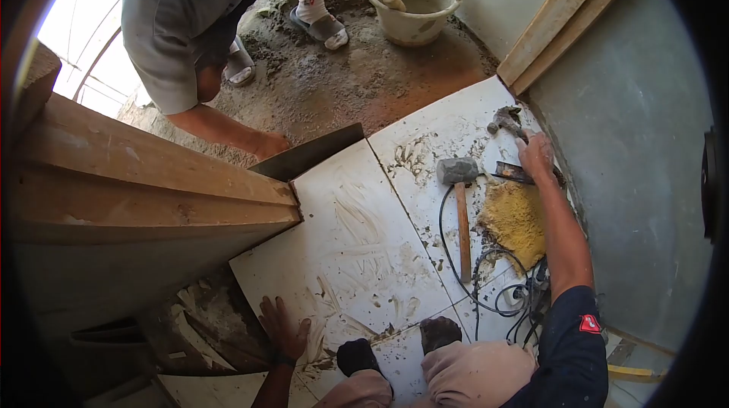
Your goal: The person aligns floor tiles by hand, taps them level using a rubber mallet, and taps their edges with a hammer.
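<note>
My left hand (283,330) lies flat on the muddy white floor tile (353,226), fingers spread, near the tile's left edge. At the right, by the wall, my right hand (537,156) is closed round a small hammer (506,121), its metal head pointing away from me over the tiles. Just below that hand are a dark flat tool (515,173) and a yellow sponge (515,218), both partly covered by my forearm. Left of the sponge, a mallet (458,172) with a grey head and wooden handle rests on the tiles.
Another person's hand (271,143) touches a dark slab edge (311,153) beside the wooden door frame (167,180). A mortar basin (414,24) stands on rough ground beyond the tiles. Black cables (486,305) tangle near my right knee. A grey wall (623,142) bounds the right side.
</note>
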Tool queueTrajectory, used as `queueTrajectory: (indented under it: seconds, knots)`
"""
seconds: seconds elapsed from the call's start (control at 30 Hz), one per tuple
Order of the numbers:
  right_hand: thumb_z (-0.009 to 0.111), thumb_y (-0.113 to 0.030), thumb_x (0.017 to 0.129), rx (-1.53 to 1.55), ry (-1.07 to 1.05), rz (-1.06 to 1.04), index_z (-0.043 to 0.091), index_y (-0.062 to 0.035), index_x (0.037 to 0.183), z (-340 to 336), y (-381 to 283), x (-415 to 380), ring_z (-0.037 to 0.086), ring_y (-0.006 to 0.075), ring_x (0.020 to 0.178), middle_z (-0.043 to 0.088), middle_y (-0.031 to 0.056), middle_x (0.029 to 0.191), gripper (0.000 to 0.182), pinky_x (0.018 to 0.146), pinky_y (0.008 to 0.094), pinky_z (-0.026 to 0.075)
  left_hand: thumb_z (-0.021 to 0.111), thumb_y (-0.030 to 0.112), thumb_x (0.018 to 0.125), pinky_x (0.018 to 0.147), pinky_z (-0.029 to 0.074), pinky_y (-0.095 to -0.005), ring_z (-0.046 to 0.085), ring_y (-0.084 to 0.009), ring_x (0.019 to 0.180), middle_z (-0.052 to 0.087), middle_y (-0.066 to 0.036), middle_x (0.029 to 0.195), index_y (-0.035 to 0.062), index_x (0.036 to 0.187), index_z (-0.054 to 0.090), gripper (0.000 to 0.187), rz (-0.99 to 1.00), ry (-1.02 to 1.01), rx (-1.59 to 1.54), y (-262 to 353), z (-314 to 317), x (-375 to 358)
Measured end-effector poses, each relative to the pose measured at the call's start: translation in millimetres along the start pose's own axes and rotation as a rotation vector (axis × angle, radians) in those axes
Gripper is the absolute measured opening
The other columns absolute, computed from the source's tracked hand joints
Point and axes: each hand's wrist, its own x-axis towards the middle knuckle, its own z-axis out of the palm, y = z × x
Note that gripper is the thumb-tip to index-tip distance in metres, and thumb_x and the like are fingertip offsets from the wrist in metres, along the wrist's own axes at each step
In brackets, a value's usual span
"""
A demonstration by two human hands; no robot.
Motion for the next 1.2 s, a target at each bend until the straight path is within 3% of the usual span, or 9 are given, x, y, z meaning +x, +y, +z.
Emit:
queueTrajectory:
  seconds: [0.07, 0.2, 0.33, 0.43, 0.57, 0.73, 0.83, 1.1, 1.2]
  knots:
    - [0.062, -0.032, 0.095, 0.379, -0.098, -0.182, 0.071, -0.0079, 0.120, -21, -54, 6, 0.062, 0.0377, 0.114, 0.069, 0.0199, 0.118, 0.036, 0.100, 0.0456, 0.049, 0.071, 0.044, 0.085, 0.120, 0.008, -0.0656, 0.005, -0.0490, 0.154, 0.005, -0.028, 0.166, 0.0043, 0.160, 0.017, 0.101, -0.004, 0.005, 0.008, 0, 0, 0]
    - [0.058, -0.028, 0.097, 0.609, -0.318, -0.404, 0.072, -0.0088, 0.118, -46, -152, -3, 0.064, 0.0323, 0.117, 0.070, 0.0173, 0.122, 0.031, 0.103, 0.0402, 0.048, 0.067, 0.047, 0.087, 0.121, 0.006, -0.0633, 0.005, -0.0476, 0.154, 0.005, -0.027, 0.167, 0.0029, 0.160, 0.017, 0.098, -0.021, -0.016, 0.012, 2, -2, 0]
    - [0.059, -0.019, 0.091, 0.748, -0.800, -0.511, 0.072, -0.0061, 0.118, -51, -226, 1, 0.070, 0.0317, 0.102, 0.074, 0.0188, 0.108, 0.033, 0.094, 0.0387, 0.052, 0.073, 0.044, 0.084, 0.120, 0.010, -0.0652, 0.008, -0.0497, 0.153, 0.007, -0.029, 0.166, 0.0042, 0.159, 0.019, 0.101, -0.020, 0.000, 0.020, 2, -2, 1]
    - [0.059, -0.014, 0.090, 0.795, -0.711, -0.657, 0.073, -0.0062, 0.118, -34, -264, 10, 0.068, 0.0234, 0.086, 0.073, 0.0161, 0.095, 0.032, 0.083, 0.0367, 0.053, 0.072, 0.045, 0.084, 0.120, 0.010, -0.0656, 0.009, -0.0498, 0.153, 0.008, -0.030, 0.165, 0.0041, 0.159, 0.020, 0.100, -0.033, -0.015, -0.021, 3, -5, 0]
    - [0.054, -0.011, 0.085, 0.780, -0.521, -0.556, 0.074, -0.0047, 0.109, -2, -293, 33, 0.068, 0.0245, 0.091, 0.073, 0.0175, 0.099, 0.032, 0.087, 0.0373, 0.052, 0.071, 0.048, 0.085, 0.120, 0.010, -0.0661, 0.009, -0.0506, 0.152, 0.010, -0.030, 0.165, 0.0039, 0.158, 0.021, 0.099, -0.017, -0.008, -0.018, -1, -3, 0]
    - [0.053, -0.010, 0.083, 0.694, -0.605, -0.497, 0.072, -0.0007, 0.101, -17, -285, 38, 0.068, 0.0250, 0.085, 0.071, 0.0160, 0.090, 0.028, 0.081, 0.0381, 0.052, 0.069, 0.048, 0.086, 0.120, 0.007, -0.0649, 0.007, -0.0514, 0.152, 0.007, -0.031, 0.165, 0.0017, 0.159, 0.019, 0.099, -0.025, -0.045, -0.032, 1, -6, 2]
    - [0.053, -0.017, 0.088, 0.763, -0.549, -0.440, 0.072, -0.0064, 0.107, -21, -265, 18, 0.070, 0.0303, 0.097, 0.073, 0.0166, 0.097, 0.029, 0.089, 0.0400, 0.052, 0.069, 0.047, 0.086, 0.120, 0.007, -0.0648, 0.006, -0.0509, 0.153, 0.006, -0.031, 0.165, 0.0014, 0.158, 0.019, 0.099, -0.018, -0.050, -0.022, 0, -6, 1]
    - [0.060, -0.029, 0.092, 0.749, -0.421, -0.215, 0.071, -0.0043, 0.104, -73, -163, -43, 0.071, 0.0306, 0.078, 0.073, 0.0145, 0.081, 0.029, 0.074, 0.0416, 0.054, 0.071, 0.044, 0.084, 0.121, 0.005, -0.0643, 0.005, -0.0496, 0.153, 0.006, -0.029, 0.166, 0.0021, 0.159, 0.019, 0.100, -0.019, -0.043, -0.027, 0, -5, 1]
    - [0.062, -0.029, 0.093, 0.661, -0.302, -0.161, 0.071, -0.0051, 0.107, -74, -131, -53, 0.070, 0.0303, 0.086, 0.072, 0.0171, 0.091, 0.029, 0.079, 0.0419, 0.054, 0.071, 0.042, 0.084, 0.121, 0.006, -0.0642, 0.005, -0.0493, 0.153, 0.006, -0.029, 0.166, 0.0026, 0.159, 0.019, 0.099, -0.013, -0.032, -0.031, 1, -5, 0]
